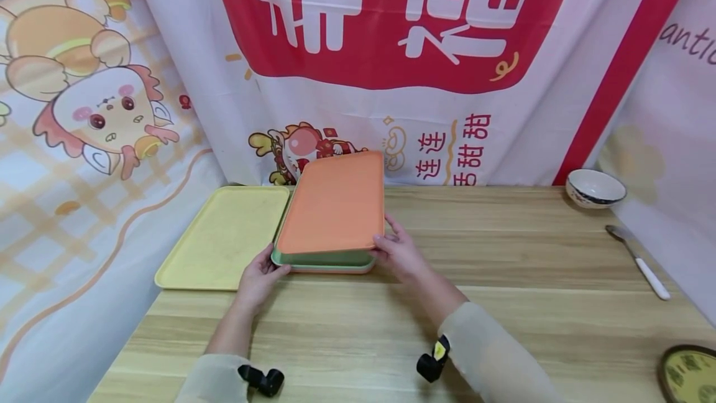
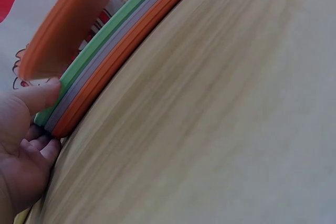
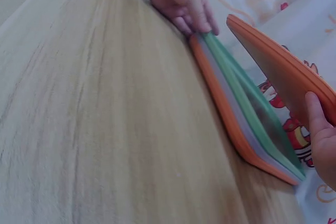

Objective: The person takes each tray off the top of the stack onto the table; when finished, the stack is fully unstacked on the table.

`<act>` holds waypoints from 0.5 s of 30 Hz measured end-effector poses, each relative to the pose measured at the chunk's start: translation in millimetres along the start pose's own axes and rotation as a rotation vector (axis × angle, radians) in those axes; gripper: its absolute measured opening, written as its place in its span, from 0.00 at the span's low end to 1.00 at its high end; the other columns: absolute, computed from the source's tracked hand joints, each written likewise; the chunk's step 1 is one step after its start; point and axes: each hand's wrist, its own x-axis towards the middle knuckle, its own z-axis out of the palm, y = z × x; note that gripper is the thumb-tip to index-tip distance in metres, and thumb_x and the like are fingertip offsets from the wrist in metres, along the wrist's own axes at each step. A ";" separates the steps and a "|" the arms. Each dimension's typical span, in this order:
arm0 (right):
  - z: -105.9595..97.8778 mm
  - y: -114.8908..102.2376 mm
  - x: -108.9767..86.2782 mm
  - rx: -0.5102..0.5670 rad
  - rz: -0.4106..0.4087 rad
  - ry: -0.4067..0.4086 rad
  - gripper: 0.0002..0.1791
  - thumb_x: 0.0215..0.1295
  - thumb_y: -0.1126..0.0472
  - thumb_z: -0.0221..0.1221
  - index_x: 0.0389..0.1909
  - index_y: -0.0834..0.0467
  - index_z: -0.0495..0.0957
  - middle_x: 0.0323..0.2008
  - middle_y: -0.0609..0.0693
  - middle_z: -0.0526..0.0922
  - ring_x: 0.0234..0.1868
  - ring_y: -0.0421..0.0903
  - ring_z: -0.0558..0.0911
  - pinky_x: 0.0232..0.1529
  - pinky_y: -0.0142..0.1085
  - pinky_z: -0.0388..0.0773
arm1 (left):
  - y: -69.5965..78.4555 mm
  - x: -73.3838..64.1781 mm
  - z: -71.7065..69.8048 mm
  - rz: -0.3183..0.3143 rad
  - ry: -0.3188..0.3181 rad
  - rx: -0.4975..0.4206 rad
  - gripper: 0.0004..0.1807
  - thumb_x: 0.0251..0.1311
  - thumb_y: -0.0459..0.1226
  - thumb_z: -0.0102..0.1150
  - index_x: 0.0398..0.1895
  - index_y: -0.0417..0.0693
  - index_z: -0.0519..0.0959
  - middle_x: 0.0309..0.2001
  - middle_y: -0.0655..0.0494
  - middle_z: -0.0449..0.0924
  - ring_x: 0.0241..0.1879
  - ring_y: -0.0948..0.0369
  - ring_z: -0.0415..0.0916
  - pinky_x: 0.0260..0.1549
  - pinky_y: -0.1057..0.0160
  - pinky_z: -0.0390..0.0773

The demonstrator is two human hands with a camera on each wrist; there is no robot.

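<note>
My right hand [image 1: 404, 254] pinches the near right corner of an orange tray [image 1: 335, 204], thumb on one face and fingers on the other. This tray is tilted, its right side raised above a green tray [image 1: 324, 259]. Under the green one lie a pale purple tray [image 2: 73, 94] and another orange tray [image 2: 100, 85], stacked on the table. My left hand [image 1: 261, 278] grips the near left corner of this stack, thumb on the green rim and fingers at the side, low by the tabletop. The lifted tray's near left corner hangs just above the left thumb.
A yellow tray [image 1: 224, 238] lies flat at the left, beside the stack. Far right are a patterned bowl [image 1: 595, 188] and a spoon with a white handle [image 1: 640, 263]. A round dark-rimmed item [image 1: 690, 375] sits at the near right edge. Printed cloth hangs behind the table.
</note>
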 end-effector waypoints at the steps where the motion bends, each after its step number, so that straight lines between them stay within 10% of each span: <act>1: -1.6 -3.1 -1.2 0.006 -0.012 -0.005 0.39 0.71 0.76 0.45 0.78 0.57 0.43 0.37 0.47 0.81 0.36 0.37 0.84 0.45 0.30 0.86 | -0.2 -0.3 0.6 0.004 0.005 0.005 0.44 0.63 0.26 0.58 0.76 0.32 0.43 0.76 0.31 0.45 0.76 0.43 0.45 0.76 0.51 0.53; 15: -45.1 -57.7 -33.3 -0.014 -0.082 -0.045 0.39 0.72 0.75 0.43 0.78 0.58 0.38 0.38 0.42 0.85 0.38 0.36 0.85 0.45 0.27 0.86 | -4.1 1.1 0.6 0.005 0.028 -0.001 0.42 0.63 0.26 0.58 0.76 0.33 0.46 0.75 0.31 0.49 0.76 0.45 0.48 0.75 0.54 0.55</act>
